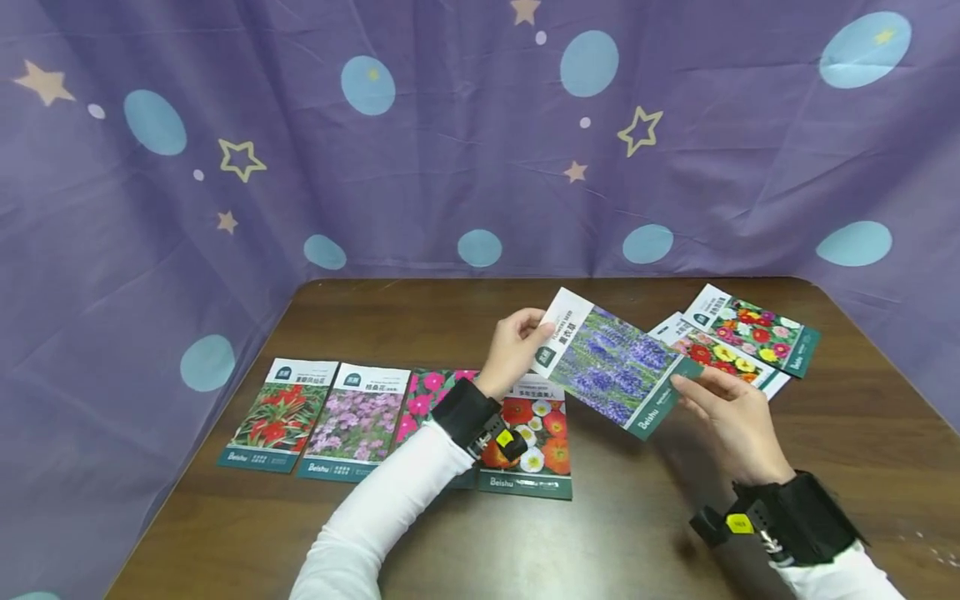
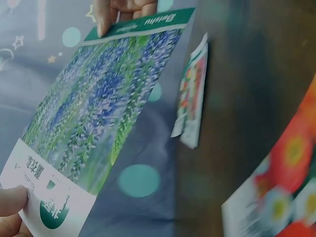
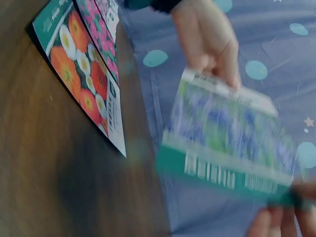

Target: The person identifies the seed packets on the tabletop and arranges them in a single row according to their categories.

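Before you, brown bench [image 1: 570, 550] top stretches to four packets [image 1: 363, 429] rowed from near its left edge. Above it slants the purple-flower packet [image 1: 615, 362], white end pinched by your left hand [image 1: 513, 354], green end by your right hand's [image 1: 738, 421] fingers (left sleeve [image 1: 390, 508] crossing the row). Two overlapping packets [image 1: 753, 337] lie toward the far right corner.

The seed packet [image 1: 618, 367] between the left hand [image 1: 512, 352] and right hand [image 1: 735, 421] is all purple-blue on green, white at one end, dark green at the other. Two flower packets [image 1: 757, 333] past the right hand kinda mix red, yellow, pink and white. Left of the left hand, there's a lilac-pink packet [image 1: 356, 425], then a scarlet-on-green packet [image 1: 277, 417]. Behind both hands, purple curtain [image 1: 420, 150] with pale blue ovals, peach stars, yellow star outlines.
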Tool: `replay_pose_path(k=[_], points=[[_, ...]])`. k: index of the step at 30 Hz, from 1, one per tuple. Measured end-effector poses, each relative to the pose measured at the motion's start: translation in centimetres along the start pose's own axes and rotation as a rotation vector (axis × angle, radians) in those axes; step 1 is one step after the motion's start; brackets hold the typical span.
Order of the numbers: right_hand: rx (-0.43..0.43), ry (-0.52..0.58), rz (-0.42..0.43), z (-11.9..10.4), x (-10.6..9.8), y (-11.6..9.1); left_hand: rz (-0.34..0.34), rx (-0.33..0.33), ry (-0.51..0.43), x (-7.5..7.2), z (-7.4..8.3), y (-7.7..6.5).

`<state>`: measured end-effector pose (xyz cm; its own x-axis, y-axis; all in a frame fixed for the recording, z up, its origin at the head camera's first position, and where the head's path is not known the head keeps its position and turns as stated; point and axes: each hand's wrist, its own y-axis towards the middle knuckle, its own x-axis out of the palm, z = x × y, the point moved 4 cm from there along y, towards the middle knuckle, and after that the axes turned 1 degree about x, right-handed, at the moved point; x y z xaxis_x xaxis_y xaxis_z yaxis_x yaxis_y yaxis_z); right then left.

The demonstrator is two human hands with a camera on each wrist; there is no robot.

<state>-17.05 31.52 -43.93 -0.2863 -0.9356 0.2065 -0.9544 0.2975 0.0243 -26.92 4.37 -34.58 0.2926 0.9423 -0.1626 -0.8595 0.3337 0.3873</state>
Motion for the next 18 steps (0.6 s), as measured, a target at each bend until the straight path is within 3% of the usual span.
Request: replay_pose_path(k=[4, 7, 10, 13, 18], points=[[-0.051, -0.16, -0.224, -4.6, 3.3, -1.5, -0.096, 0.108, 0.149, -1.0, 2.6, 0.8], [-0.146, -0.438, -0.344, -8.9, 6.1, -2.8, -0.257, 0.146, 0.269, -1.2, 4.7, 1.3], [-0.235, -0.656, -0.406, -11.3, 7.9, -3.0, -0.419, 0.134, 0.363, -1.0, 6.3, 1.7], [-0.27, -0.762, -0.423, -11.9, 9.1, -2.9, -0.504, 0.116, 0.418, -0.6, 7.1, 1.9], [-0.279, -0.795, -0.42, -10.8, 10.2, -3.1, -0.549, 0.117, 0.461, 0.1, 7.2, 2.0]])
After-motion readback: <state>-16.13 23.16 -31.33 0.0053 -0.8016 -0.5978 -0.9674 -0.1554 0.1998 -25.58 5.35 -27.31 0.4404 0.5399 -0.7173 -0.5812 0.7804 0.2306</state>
